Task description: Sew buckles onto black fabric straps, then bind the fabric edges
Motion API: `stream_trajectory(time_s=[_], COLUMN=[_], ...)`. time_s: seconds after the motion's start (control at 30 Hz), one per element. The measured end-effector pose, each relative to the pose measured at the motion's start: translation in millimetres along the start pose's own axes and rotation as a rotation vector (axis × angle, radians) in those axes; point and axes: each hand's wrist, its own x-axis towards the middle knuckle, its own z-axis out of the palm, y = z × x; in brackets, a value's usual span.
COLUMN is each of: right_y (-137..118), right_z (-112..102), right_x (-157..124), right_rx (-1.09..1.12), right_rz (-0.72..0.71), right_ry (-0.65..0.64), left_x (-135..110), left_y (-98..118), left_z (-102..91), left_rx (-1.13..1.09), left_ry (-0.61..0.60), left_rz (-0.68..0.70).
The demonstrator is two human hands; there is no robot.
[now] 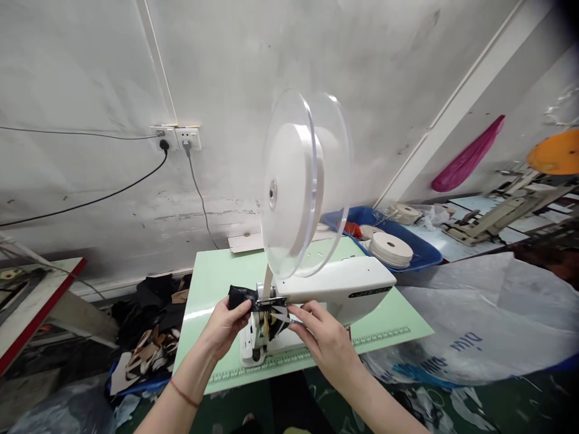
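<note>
A white taping machine (371, 280) stands on a light green table (203, 283). Above it rises a large clear reel (283, 241) with a roll of white tape (312, 199), from which a strip runs down to the machine's head. At that head, my left hand (226, 325) pinches a folded black piece of material (239, 295) between thumb and fingers. To the right, my right hand (323, 334) has its fingers closed on a slim, pointed metal tool (283, 314), whose kind I cannot make out. Its tip reaches under the machine's front plate, beside dark material.
Behind the machine a blue tray (427, 253) holds rolls of tape (391, 247). A large plastic bag (497, 313) bulges at the table's right. Black scraps (154, 295) and a bin of offcuts lie left. Cords hang from wall sockets (187, 138). A ruler strip (380, 339) lines the front edge.
</note>
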Motion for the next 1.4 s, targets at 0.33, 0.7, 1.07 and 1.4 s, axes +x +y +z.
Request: stream_trajectory(time_s=[0.33, 0.7, 1.07, 1.4], right_y=[-5, -6, -7, -11], right_z=[5, 7, 8, 5], right_x=[9, 15, 18, 22], right_rx=[-0.039, -0.055, -0.066, -0.098], right_rz=[0.035, -0.064, -0.077, -0.098], right_ry=[0.131, 0.123, 0.098, 0.052], left_x=[2, 0, 2, 2], left_y=[1, 2, -1, -1], left_z=[-2.1, 0.4, -2.0, -1.7], left_rx=[0.017, 0.021, 0.015, 0.009], left_ry=[-0.035, -0.035, -0.049, -0.050], left_rz=[0.005, 0.009, 0.025, 0.030])
